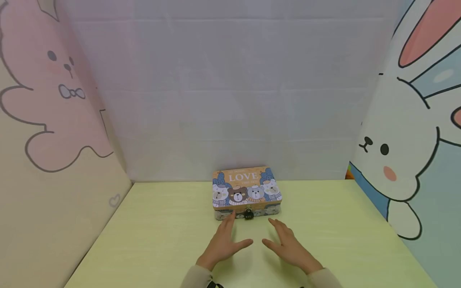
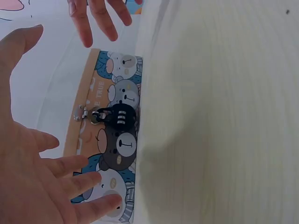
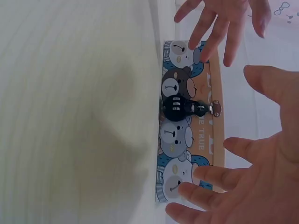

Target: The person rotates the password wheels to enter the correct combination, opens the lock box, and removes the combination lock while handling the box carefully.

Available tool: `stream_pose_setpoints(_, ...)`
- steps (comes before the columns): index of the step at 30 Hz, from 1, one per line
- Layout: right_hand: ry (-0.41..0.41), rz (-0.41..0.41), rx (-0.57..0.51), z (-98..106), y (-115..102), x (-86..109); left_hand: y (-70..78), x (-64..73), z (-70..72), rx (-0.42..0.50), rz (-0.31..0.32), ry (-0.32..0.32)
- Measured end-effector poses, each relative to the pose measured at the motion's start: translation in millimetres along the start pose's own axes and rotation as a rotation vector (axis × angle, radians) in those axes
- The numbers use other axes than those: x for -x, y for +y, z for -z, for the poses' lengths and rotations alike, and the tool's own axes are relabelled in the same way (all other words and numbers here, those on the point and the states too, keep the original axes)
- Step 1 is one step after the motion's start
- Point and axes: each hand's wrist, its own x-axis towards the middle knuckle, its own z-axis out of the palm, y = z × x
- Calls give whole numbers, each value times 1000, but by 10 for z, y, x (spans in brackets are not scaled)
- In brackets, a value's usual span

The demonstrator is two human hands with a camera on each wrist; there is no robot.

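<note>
A box [image 1: 247, 188] printed with cartoon bears and the word LOVE sits with its lid down at the back middle of the table. On its front hangs a black combination padlock [image 2: 122, 116], its number dials showing in both wrist views. My left hand [image 1: 224, 242] hovers in front of the box's left part, thumb spread and fingers extended. To the right, my right hand [image 1: 288, 245] mirrors it, thumb pointing inward and fingers reaching toward the box. Neither hand holds anything. The padlock lies between and beyond the two hands.
The pale yellow tabletop [image 1: 162, 224] ends at a white sheet wall [image 1: 230, 92] behind the box. A side panel with a pink cartoon figure [image 1: 54, 100] stands on the left, and one with a white rabbit [image 1: 396, 160] on the right.
</note>
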Motion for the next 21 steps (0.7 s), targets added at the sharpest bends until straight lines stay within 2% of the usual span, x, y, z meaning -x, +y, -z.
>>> stream_pose_setpoints(9,23,-22,-83,-98,-5,-127,-18,-116,-112,97,48,2)
stream_pose_setpoints(14,40,-45,-122,-127,-4,-229,-66,-182,-151,223,54,19)
stream_pose_setpoints(21,36,-83,-234,-150,-3,-348,-180,-296,-257,400,44,75)
